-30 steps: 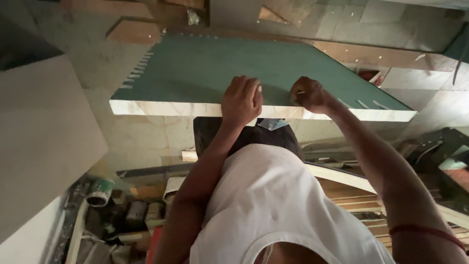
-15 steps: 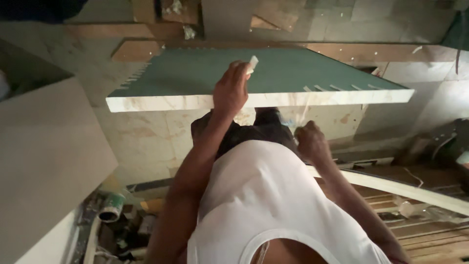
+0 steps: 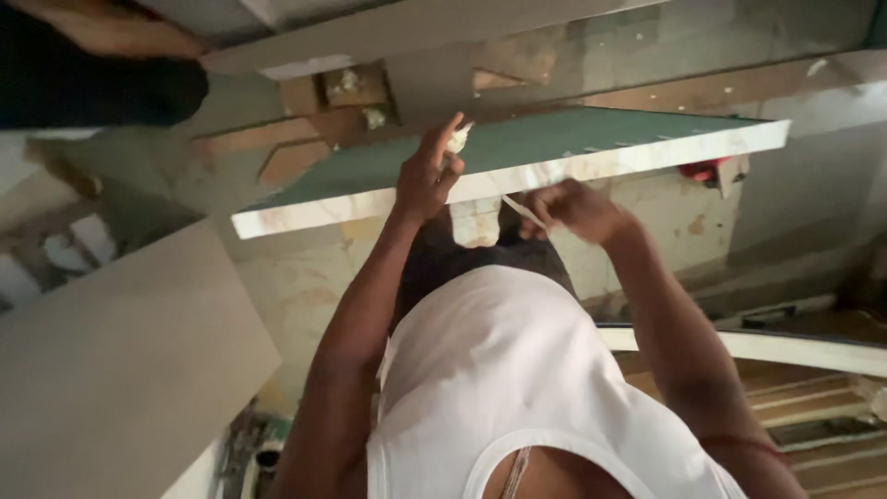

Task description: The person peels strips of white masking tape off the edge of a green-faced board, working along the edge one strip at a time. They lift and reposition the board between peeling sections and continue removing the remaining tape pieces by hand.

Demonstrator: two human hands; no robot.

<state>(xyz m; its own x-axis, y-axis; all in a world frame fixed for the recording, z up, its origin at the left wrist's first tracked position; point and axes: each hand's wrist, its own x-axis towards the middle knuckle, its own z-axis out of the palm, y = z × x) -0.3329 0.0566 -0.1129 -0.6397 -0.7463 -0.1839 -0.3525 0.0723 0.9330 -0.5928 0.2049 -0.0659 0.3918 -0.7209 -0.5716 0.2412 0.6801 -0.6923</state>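
Observation:
A green-faced board (image 3: pixel 610 139) with a pale marbled edge lies flat in front of me. My left hand (image 3: pixel 427 180) rests at that near edge, its fingers closed on a small white lump (image 3: pixel 459 139) that looks like a roll of tape. My right hand (image 3: pixel 575 209) is just below the edge, pinching a thin pale strip (image 3: pixel 519 208) that runs up toward the board's edge near my left hand. My white sleeveless shirt (image 3: pixel 517 370) fills the lower middle of the view.
Another person's arm (image 3: pixel 111 32) with a dark sleeve reaches in at the top left. A large pale panel (image 3: pixel 120 370) leans at the left. A curved white strip (image 3: pixel 795 351) and wooden slats lie at the right. A red object (image 3: pixel 704 171) sits beyond the board's right end.
My left hand has stayed at the board's edge with the white lump. My right hand dropped below the edge, then rose beside the left with a strip in it. The view shifted right.

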